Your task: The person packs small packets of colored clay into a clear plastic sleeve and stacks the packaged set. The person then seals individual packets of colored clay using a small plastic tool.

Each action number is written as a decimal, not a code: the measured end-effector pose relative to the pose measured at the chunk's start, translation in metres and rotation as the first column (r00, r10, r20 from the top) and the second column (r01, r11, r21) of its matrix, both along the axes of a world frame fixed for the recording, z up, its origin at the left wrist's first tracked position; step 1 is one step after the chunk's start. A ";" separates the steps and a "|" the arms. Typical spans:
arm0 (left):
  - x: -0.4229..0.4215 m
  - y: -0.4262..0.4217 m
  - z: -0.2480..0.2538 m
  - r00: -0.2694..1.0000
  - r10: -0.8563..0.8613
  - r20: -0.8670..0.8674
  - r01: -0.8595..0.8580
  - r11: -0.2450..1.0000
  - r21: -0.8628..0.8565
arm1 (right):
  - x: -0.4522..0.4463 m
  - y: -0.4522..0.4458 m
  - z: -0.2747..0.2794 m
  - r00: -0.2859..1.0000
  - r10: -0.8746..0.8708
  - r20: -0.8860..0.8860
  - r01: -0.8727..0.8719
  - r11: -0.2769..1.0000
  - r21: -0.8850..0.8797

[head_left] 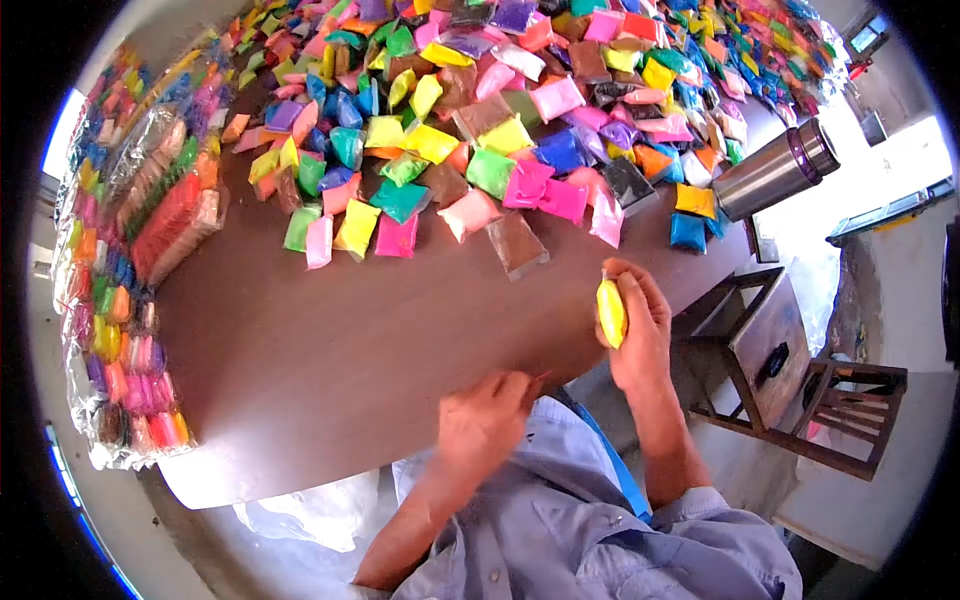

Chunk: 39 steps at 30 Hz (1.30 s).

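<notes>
My right hand (645,325) is raised at the table's near edge, its fingers closed round a small yellow packet (611,313) held upright. Lower and to the left, my left hand (485,422) is closed in front of my shirt, slightly blurred. A thin reddish tip shows at its fingertips, too small to name. Beyond both hands, a heap of colourful packets (430,145) covers the far half of the brown table (330,370). The nearest of them is a brown packet (517,246), apart from my hands.
Rows of bundled packets in clear wrap (125,350) line the table's left side. A steel flask (775,170) lies tilted at the right beside the heap. A wooden chair (790,350) stands on the floor to the right.
</notes>
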<state>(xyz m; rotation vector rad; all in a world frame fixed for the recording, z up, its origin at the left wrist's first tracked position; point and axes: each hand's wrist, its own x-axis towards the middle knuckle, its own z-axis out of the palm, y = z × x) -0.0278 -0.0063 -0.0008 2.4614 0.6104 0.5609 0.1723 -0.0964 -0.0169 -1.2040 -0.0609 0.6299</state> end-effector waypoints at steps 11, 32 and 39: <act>0.002 0.046 -0.012 0.970 0.241 -0.020 -0.239 0.969 0.067 | 0.038 -0.033 0.029 0.933 0.176 -0.314 -0.011 0.885 0.465; -0.043 0.056 0.026 0.945 0.309 0.108 -0.162 0.727 -0.667 | -0.074 0.049 0.020 0.899 0.423 0.110 -0.436 0.882 0.179; -0.027 0.047 0.022 0.937 0.302 0.175 -0.101 0.714 -0.692 | -0.087 0.047 0.030 0.891 0.436 0.126 -0.443 0.896 0.036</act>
